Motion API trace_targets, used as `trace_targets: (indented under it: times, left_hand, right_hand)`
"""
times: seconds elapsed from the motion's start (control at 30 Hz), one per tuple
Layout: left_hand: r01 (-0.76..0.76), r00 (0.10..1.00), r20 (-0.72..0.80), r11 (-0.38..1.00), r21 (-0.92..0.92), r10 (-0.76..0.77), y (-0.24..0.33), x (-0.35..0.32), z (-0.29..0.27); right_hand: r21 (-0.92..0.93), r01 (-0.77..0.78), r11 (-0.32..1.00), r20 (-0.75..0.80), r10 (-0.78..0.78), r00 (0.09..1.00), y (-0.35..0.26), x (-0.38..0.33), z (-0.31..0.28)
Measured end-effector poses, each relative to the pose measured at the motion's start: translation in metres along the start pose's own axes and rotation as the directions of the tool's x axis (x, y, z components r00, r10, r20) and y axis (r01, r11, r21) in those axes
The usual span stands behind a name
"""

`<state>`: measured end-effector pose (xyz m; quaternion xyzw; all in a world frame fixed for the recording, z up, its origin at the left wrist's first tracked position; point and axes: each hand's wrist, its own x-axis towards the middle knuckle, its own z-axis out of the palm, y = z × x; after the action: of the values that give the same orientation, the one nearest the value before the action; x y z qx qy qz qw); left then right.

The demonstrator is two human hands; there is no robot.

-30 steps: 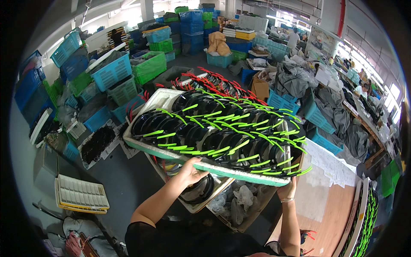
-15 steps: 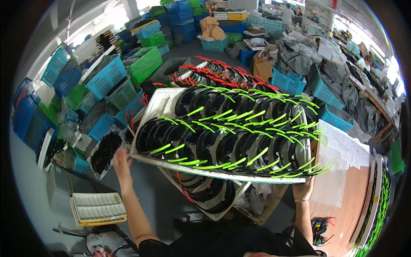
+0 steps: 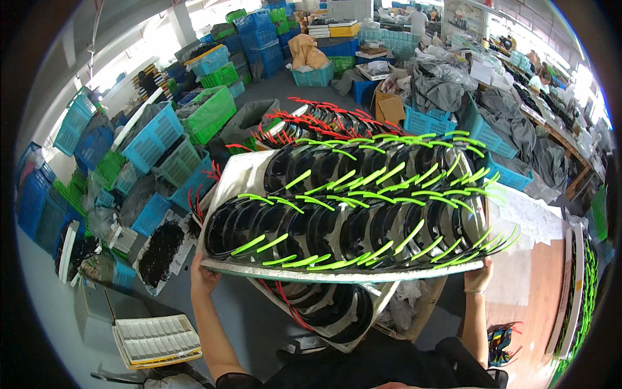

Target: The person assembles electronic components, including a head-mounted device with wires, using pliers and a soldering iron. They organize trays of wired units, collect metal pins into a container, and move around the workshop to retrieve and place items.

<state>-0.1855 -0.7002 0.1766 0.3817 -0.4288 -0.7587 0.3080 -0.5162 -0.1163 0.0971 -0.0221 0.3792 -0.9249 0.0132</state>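
Observation:
A white tray point(image 3: 350, 277) spans the middle of the view, filled with two rows of glossy black curved pieces point(image 3: 355, 228) that have bright green strips at their ends. My left hand point(image 3: 205, 275) is closed on its near left corner, and my right hand point(image 3: 478, 277) grips the near right corner; the fingers under the tray are partly hidden. Beneath it, another tray with black curved pieces and red strips point(image 3: 337, 318) shows at the near side. More red-tipped pieces point(image 3: 337, 120) stick out beyond the far edge.
At my right a wooden table point(image 3: 518, 305) carries paper sheets point(image 3: 528, 217), a small bundle of red-tipped parts point(image 3: 502, 343) and long trays of green-tipped pieces point(image 3: 580, 305). Blue crates point(image 3: 155, 146) and green crates point(image 3: 210, 117) stand at the left. Grey bags point(image 3: 440, 84) pile up at the far right.
My left hand, apart from the tray with fingers raised before, now holds its near left corner. The tray has come slightly nearer and to the right, its near edge more level.

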Motion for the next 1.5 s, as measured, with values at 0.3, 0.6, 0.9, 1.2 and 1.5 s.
trace_targets:
  times: [0.3, 0.6, 0.9, 1.2, 1.5]
  left_hand:
    - [-0.207, 0.978, -0.054, 0.891, -0.404, 0.202, 0.016, -0.037, -0.004]
    - [-0.318, 0.946, -0.261, 0.694, -0.646, 0.192, -0.039, -0.006, 0.073]
    - [-0.336, 0.941, -0.168, 0.744, -0.578, 0.294, -0.038, 0.028, 0.095]
    - [-0.401, 0.916, -0.083, 0.909, -0.116, 0.393, -0.057, 0.063, 0.089]
    - [-0.603, 0.736, 0.089, 0.590, 0.537, 0.671, -0.053, -0.029, 0.243]
  right_hand:
    - [0.064, -0.155, 0.986, 0.223, 0.137, 0.965, 0.032, 0.152, 0.169]
    - [-0.040, -0.338, 0.940, 0.427, 0.322, 0.845, 0.190, 0.286, 0.375]
    - [-0.683, 0.209, 0.700, 0.683, 0.509, 0.525, 0.175, 0.129, 0.350]
    - [-0.833, 0.401, 0.381, 0.552, 0.529, 0.645, 0.012, 0.086, 0.166]
    - [-0.845, -0.329, 0.421, -0.387, -0.058, 0.920, -0.199, -0.024, -0.104]
